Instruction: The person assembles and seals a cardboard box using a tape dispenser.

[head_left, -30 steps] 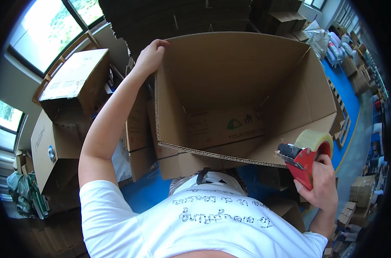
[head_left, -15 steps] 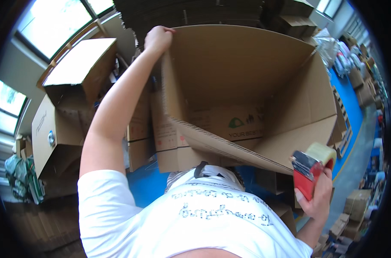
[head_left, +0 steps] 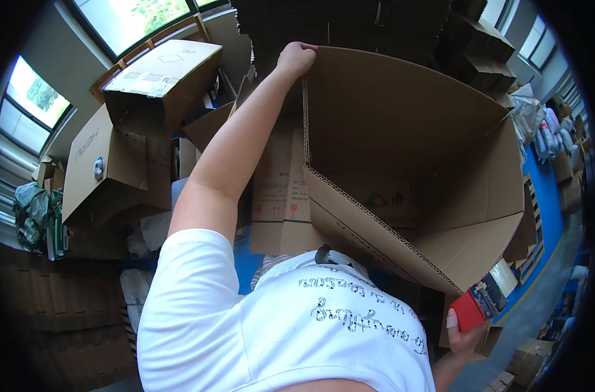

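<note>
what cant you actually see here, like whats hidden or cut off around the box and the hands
- Head view: most of the right hand is hidden behind the red tape dispenser it holds; only a few fingers show.
- Head view: the dispenser's tape roll is largely covered by the near flap of the large open brown cardboard box.
- Head view: the left hand grips the box's top corner; its fingertips curl out of sight behind the edge.
- Head view: the box's underside and the floor below it are blocked by the white t-shirt.
</note>
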Action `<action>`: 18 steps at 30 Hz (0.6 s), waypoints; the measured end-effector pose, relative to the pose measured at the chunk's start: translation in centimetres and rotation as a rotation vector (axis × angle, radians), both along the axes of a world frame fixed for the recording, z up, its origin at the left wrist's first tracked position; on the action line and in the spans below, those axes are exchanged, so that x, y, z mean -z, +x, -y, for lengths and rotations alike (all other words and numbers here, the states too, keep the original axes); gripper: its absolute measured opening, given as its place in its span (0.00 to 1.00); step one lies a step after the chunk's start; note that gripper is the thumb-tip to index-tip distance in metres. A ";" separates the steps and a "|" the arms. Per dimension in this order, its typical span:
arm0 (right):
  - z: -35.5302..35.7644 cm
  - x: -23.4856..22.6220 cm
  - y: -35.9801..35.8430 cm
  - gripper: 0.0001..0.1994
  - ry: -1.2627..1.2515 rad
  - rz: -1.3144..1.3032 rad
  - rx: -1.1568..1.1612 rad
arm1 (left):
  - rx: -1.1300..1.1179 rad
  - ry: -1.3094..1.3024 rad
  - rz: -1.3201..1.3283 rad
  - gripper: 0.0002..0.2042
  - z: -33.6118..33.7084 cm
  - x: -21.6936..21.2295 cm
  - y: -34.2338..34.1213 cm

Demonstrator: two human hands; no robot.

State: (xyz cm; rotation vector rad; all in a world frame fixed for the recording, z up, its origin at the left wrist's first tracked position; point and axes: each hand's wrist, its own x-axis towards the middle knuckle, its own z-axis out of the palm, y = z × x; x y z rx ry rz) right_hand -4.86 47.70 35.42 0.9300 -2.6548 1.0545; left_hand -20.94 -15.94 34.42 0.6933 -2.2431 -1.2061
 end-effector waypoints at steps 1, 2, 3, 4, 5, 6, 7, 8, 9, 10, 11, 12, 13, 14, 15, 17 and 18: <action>-0.4 0.3 0.3 0.36 0.030 0.027 0.066 | -0.008 0.008 0.006 0.14 -1.5 -1.0 1.3; -1.1 0.8 0.5 0.36 0.040 0.032 0.055 | 0.088 0.186 -0.021 0.16 -3.0 -2.0 2.7; -2.1 1.4 0.1 0.36 0.079 -0.034 0.065 | 0.168 0.357 -0.063 0.18 -4.2 -3.0 4.9; -2.1 1.4 -0.4 0.36 0.117 -0.102 0.077 | 0.189 0.145 -0.146 0.18 -4.1 -2.8 6.7; -1.8 1.5 -0.5 0.37 0.033 0.007 0.077 | 0.207 -0.068 -0.223 0.17 -3.9 -2.5 8.8; -1.5 1.3 -0.6 0.37 0.039 0.007 0.065 | 0.278 -0.102 -0.302 0.16 -5.3 -3.3 11.1; -1.2 1.0 -0.5 0.37 0.080 0.003 0.081 | 0.353 -0.132 -0.379 0.16 -7.1 -4.4 13.7; -0.8 0.8 -0.5 0.36 0.121 -0.002 0.096 | 0.412 -0.226 -0.341 0.15 -7.8 -4.7 16.1; -0.3 0.6 -0.5 0.36 0.129 0.003 0.088 | 0.473 -0.318 -0.301 0.15 -8.2 -4.6 18.3; 0.2 0.3 -0.4 0.35 0.070 0.050 0.105 | 0.465 -0.307 -0.294 0.15 -8.7 -4.1 20.5; 0.4 0.0 -0.3 0.33 0.013 0.102 0.121 | 0.420 -0.384 -0.331 0.16 -9.6 -3.6 22.7; 0.6 -0.1 -0.4 0.33 0.027 0.112 0.112 | 0.375 -0.463 -0.367 0.18 -10.1 -3.1 24.3; 0.6 -0.2 -0.9 0.31 -0.040 0.100 0.046 | 0.442 -0.562 -0.429 0.21 -10.7 -2.4 25.1; 0.8 -0.3 -1.0 0.29 -0.107 0.089 -0.016 | 0.511 -0.660 -0.493 0.24 -11.3 -1.7 25.2; 1.6 -0.9 -0.9 0.27 -0.147 0.122 -0.012 | 0.618 -0.570 -0.520 0.25 -12.1 -1.4 24.6; 2.9 -3.7 -0.7 0.28 -0.060 0.095 -0.062 | 0.772 -0.530 -0.449 0.26 -13.0 -0.9 22.1; 4.2 -5.4 -1.4 0.28 0.007 0.062 -0.121 | 0.931 -0.523 -0.305 0.27 -13.0 -1.6 21.3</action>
